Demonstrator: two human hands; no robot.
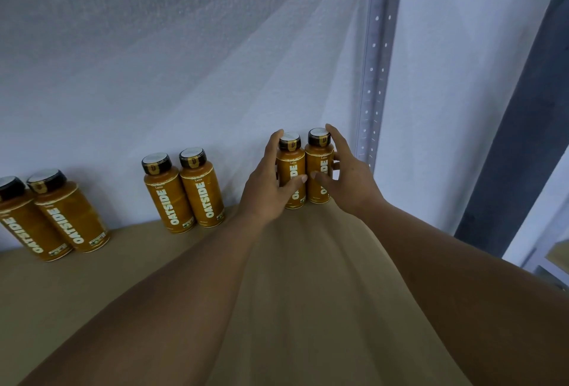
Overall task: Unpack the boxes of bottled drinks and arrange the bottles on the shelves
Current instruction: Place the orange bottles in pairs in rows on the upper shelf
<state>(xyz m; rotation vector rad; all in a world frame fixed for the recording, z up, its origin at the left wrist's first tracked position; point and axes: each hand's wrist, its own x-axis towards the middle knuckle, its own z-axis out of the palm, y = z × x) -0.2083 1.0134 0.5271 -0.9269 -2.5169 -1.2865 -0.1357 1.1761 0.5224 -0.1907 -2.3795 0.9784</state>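
Far back on the shelf point(292, 262), left hand point(268, 188) grips the left bottle point(291, 157), right hand point(351, 179) the touching right bottle point(320, 151).

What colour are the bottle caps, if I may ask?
Black bottle caps, pale tops; head view.

Glossy plastic bottles point(184, 194) on a matt cardboard shelf point(123, 278)

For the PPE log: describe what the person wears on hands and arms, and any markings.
Nothing worn shows. The left hand and right hand have no gloves, rings, watch or bracelet. The left forearm and right forearm are uncovered, no sleeve in view, no markings visible.
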